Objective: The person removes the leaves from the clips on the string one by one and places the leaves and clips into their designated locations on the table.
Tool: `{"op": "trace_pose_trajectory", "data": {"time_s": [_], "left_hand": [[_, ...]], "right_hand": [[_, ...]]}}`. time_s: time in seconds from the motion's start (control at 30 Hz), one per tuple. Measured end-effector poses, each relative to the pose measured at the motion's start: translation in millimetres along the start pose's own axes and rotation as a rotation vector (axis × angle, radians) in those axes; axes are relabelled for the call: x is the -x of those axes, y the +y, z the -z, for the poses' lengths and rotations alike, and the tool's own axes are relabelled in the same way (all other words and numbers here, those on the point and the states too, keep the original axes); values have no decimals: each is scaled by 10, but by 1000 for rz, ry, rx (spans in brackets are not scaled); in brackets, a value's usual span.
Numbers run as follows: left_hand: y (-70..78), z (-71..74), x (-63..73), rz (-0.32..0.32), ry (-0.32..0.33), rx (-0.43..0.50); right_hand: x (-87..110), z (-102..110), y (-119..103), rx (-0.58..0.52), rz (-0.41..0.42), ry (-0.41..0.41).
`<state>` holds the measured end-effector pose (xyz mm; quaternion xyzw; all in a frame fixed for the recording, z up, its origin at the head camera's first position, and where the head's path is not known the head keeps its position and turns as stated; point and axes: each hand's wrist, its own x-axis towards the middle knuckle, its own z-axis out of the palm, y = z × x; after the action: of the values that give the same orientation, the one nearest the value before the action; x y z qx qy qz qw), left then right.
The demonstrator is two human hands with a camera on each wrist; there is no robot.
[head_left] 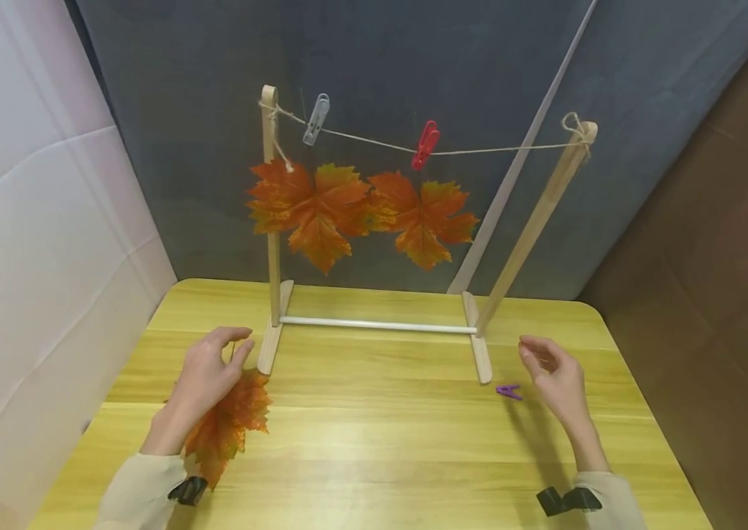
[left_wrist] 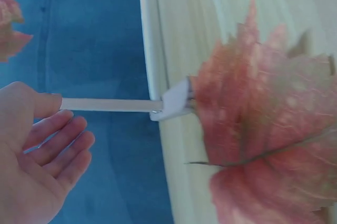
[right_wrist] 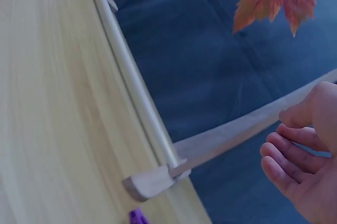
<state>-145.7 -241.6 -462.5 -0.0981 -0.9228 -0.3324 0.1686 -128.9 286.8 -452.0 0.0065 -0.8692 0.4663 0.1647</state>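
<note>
A jagged orange-red leaf [head_left: 231, 419] lies at the near left, its thin stem pointing to the far side. A small purple clothespin [head_left: 509, 391] rests at the right. Farther off, two orange-yellow leaves [head_left: 321, 210] hang upright side by side, below a grey clothespin [head_left: 316, 119] and a red clothespin [head_left: 425, 145].

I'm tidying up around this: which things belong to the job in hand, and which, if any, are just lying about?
Likely the job: rack, string, grey clip, red clip, purple clip, left hung leaf, right hung leaf, loose leaf.

Lying about: nothing plainly stray; setting only: table, backdrop.
</note>
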Motion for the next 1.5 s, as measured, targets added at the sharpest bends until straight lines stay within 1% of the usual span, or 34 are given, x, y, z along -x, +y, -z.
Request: {"op": "trace_pose_trajectory", "data": {"time_s": [0.17, 0.3, 0.37, 0.6, 0.7, 0.87, 0.93, 1.03, 1.17, 1.23, 1.5], "left_hand": [[146, 27, -65, -71, 18, -4], [282, 71, -161, -149, 57, -5], [374, 109, -214, -181, 66, -4], [690, 216, -388, -247, 61, 24], [806, 235, -472, -286, 54, 26], [979, 256, -604, -328, 27, 27], [1040, 260, -643, -343, 14, 34], [1118, 255, -699, -378, 14, 58], [1181, 237, -780, -424, 40, 79], [1224, 240, -831, -434, 44, 87], [1521, 295, -1090, -509, 53, 102]], "right_hand": [[-32, 19, -146, -12, 46, 29], [-86, 36, -300, -31, 85, 53], [-116, 57, -382, -37, 105, 65], [-215, 121, -637, -46, 186, 82], [-259, 142, -735, -41, 224, 87], [-325, 156, -900, -32, 272, 72], [-346, 153, -965, -45, 287, 65], [-386, 136, -1063, -70, 311, 63], [-456, 80, -1197, -94, 340, 49], [-489, 47, -1260, -99, 354, 39], [-577, -64, -1458, -106, 395, 37]]}}
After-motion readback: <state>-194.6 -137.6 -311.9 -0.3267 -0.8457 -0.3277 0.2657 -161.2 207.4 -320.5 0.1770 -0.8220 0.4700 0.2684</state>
